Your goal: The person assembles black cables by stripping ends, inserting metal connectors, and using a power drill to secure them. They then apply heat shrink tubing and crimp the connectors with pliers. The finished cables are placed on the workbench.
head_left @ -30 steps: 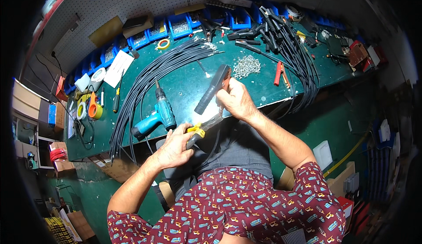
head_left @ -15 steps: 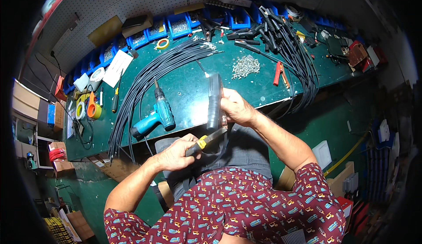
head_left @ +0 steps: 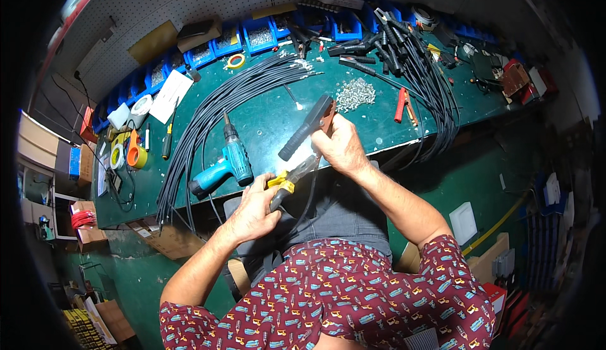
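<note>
My left hand (head_left: 254, 214) is closed around a pair of pliers (head_left: 282, 186) with yellow-and-black grips. The metal jaws of the pliers reach toward my right hand (head_left: 345, 149), close to the lower end of the piece it holds; motion blur hides whether they touch. That piece is a black cable clamp (head_left: 305, 129) with a ribbed handle and a copper-coloured part along its inner side, tilted above the bench edge. A thin black cable (head_left: 307, 205) hangs below it over my lap.
A teal cordless drill (head_left: 228, 166) and a long bundle of black cables (head_left: 201, 111) lie to the left. A pile of small metal fasteners (head_left: 355, 95), a red clamp (head_left: 400, 105) and more black cables (head_left: 435, 100) lie right. Blue parts bins (head_left: 260, 39) line the back.
My right hand has raised the cable clamp and turned it from upright to slanted, its ribbed handle now pointing lower left. My left hand has moved slightly up with the pliers.
</note>
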The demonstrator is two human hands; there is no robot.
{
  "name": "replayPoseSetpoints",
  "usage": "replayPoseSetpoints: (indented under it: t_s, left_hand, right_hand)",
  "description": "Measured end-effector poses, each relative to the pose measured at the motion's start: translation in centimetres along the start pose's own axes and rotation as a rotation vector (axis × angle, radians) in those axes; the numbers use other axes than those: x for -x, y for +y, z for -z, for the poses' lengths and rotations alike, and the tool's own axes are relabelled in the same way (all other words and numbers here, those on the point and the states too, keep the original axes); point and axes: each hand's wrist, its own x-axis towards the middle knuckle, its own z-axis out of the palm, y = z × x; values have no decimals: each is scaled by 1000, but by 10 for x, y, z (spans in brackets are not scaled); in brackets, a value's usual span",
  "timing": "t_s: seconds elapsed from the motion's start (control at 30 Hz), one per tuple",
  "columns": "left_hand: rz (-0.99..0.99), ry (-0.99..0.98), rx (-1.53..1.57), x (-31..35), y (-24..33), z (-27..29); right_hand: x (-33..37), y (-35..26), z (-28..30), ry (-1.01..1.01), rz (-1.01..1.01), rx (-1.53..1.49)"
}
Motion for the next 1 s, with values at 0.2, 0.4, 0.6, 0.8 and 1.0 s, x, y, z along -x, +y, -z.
replayPoseSetpoints:
  t_s: [0.2, 0.4, 0.6, 0.8, 1.0]
  left_hand:
    - [0, 10, 15, 0, -3, -3]
    - [-6, -32, 70, -2, 2, 3]
    - [-101, -161, 175, -4, -17, -1]
    - [-120, -233, 346, -5, -17, -1]
    - [-10, -181, 663, -15, -18, -13]
  right_hand:
    - [3, -10, 0, -28, -16, -18]
    - [7, -10, 2, -92, -39, -88]
    - [10, -7, 1, -206, -38, -159]
    - [8, -6, 11, -432, -152, -401]
    - [1, 22, 18, -256, -278, -614]
